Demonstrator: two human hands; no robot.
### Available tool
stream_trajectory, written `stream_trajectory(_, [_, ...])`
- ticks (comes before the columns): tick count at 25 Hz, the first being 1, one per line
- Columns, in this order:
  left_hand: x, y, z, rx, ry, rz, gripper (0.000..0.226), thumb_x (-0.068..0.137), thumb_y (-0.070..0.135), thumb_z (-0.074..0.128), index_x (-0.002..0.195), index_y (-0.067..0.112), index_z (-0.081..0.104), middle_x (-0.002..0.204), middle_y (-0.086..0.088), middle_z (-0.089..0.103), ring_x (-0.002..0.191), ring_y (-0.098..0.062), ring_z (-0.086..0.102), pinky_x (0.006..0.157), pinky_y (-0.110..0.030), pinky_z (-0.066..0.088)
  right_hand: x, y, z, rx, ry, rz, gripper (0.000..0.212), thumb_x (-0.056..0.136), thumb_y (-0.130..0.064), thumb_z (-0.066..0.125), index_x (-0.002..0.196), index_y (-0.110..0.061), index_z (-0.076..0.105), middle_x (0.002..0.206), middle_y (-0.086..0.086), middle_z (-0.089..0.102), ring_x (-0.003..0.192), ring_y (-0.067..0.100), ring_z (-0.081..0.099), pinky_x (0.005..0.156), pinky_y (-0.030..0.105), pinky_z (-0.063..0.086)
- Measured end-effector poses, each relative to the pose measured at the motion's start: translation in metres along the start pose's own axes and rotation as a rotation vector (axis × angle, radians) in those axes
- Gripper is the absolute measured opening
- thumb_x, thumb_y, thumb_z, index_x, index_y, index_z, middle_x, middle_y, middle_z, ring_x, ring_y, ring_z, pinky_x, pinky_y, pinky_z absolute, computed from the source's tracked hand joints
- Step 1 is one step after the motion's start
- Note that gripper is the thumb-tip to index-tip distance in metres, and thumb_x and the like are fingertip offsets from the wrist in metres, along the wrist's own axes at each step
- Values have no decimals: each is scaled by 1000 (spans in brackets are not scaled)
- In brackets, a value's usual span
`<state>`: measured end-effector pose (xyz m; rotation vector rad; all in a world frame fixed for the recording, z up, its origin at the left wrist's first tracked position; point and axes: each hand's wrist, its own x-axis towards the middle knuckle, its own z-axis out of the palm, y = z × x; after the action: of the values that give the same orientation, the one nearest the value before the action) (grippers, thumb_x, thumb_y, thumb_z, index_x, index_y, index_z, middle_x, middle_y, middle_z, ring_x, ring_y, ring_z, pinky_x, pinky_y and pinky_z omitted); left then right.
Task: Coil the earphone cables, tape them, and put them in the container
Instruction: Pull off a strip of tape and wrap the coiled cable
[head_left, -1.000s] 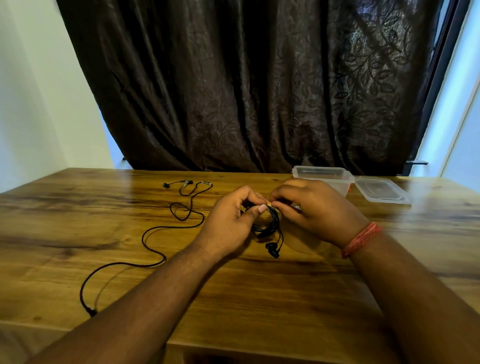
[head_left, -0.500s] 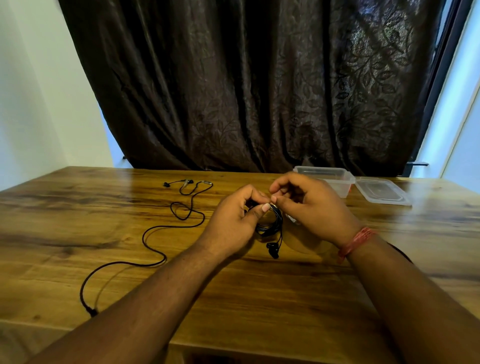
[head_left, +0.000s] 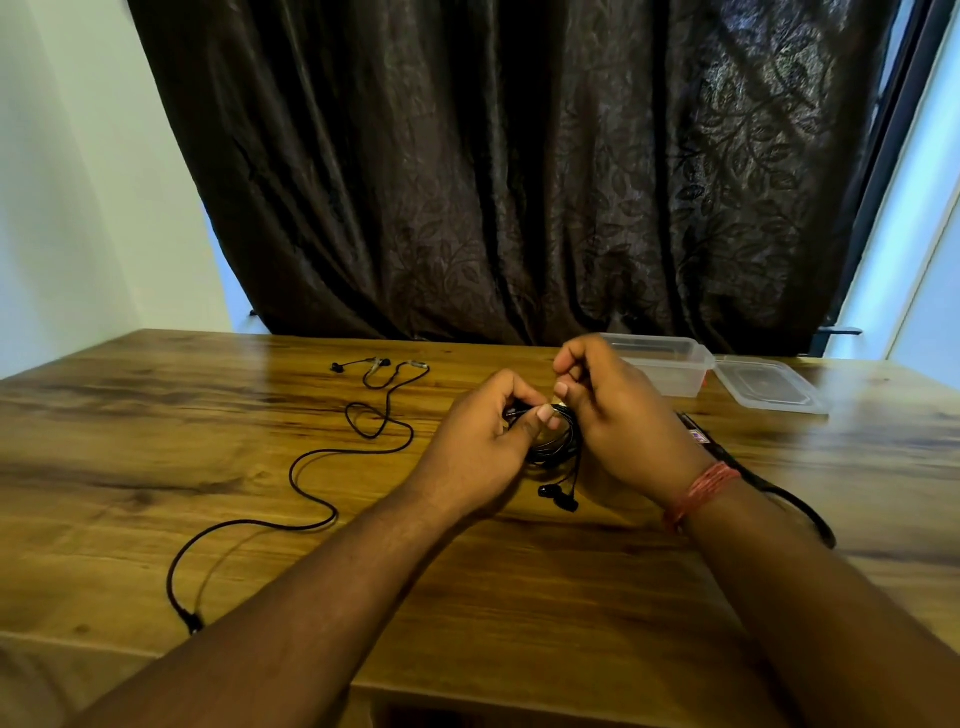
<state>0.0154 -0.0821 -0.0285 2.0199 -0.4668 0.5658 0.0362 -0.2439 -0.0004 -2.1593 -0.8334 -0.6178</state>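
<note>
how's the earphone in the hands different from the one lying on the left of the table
The held earphone is wound into a tight coil, pinched by the left hand and right hand; the loose earphone sprawls uncoiled across the table, untouched. Its earbuds lie flat; the held one's dangle. Both are black and wired.

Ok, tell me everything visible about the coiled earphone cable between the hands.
The coiled earphone cable is thin and black, wound into a small bundle of several loops held just above the wooden table. The left hand pinches it with the thumb on top; the right hand touches its upper right edge. Two black earbuds dangle below. No tape can be made out.
</note>
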Motion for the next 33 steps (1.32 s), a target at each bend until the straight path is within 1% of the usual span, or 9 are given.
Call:
stream_trajectory(6, [-1,-4,-3,297,0,258,11,93,31,56,95,21,59,92,7,67,88,-12,62,70,-43,51,0,2,2,-20,17,29,13,97,-5,51,105,-15,48,82,-6,52,72,2,53,60,15,41])
stream_trajectory(11, [-1,2,3,480,95,255,9,93,30,59,96,21,60,89,5,67,82,-13,61,65,-34,48,-2,-6,3,-28,68,43,18,96,-8,54,105,-20,44,84,-9,55,75,-7,56,62,10,45])
stream_trajectory(15, [1,-2,7,253,159,73,8,90,28,64,90,21,61,78,7,65,65,-4,57,55,-32,47,-2,-12,10,-82,117,53,19,96,-11,54,107,-22,43,88,-6,58,79,2,58,64,21,49])
stream_trajectory(19, [5,-6,10,61,225,-77,6,88,18,68,84,18,64,79,7,68,73,-1,62,64,-28,51,-6,-12,15,-14,107,105,25,94,-9,57,115,-19,48,90,-8,62,79,0,59,65,14,48])
stream_trajectory(22, [10,-10,5,-130,271,-194,6,89,13,69,85,13,64,82,-2,70,74,-9,63,70,-33,52,-9,-12,28,-98,39,33,31,95,-15,57,125,-17,50,88,-13,57,84,3,52,72,18,45])
stream_trajectory(25, [10,-6,5,-205,259,-195,7,89,15,69,85,14,64,82,2,73,76,-6,65,71,-25,51,-6,-7,22,-71,145,23,28,92,-14,58,119,-22,54,89,-12,56,86,3,51,70,13,38])
stream_trajectory(27, [9,-5,6,-242,226,-200,8,89,15,69,90,9,64,87,-3,75,85,-15,69,77,-30,53,-2,0,13,0,204,37,30,88,-10,63,115,-21,58,98,-7,58,92,7,55,76,15,43])
stream_trajectory(30, [8,-8,4,-282,171,-186,10,88,15,70,91,9,63,91,-7,74,91,-21,69,83,-37,54,0,5,9,97,92,84,28,87,-11,68,110,-26,65,104,-7,64,96,2,60,83,15,48])
stream_trajectory(33, [6,-4,3,-338,152,-209,9,88,13,70,91,8,63,88,-6,71,84,-15,67,78,-34,54,-1,5,10,76,31,85,18,88,-19,69,103,-30,70,97,-16,67,93,-4,61,76,5,43])
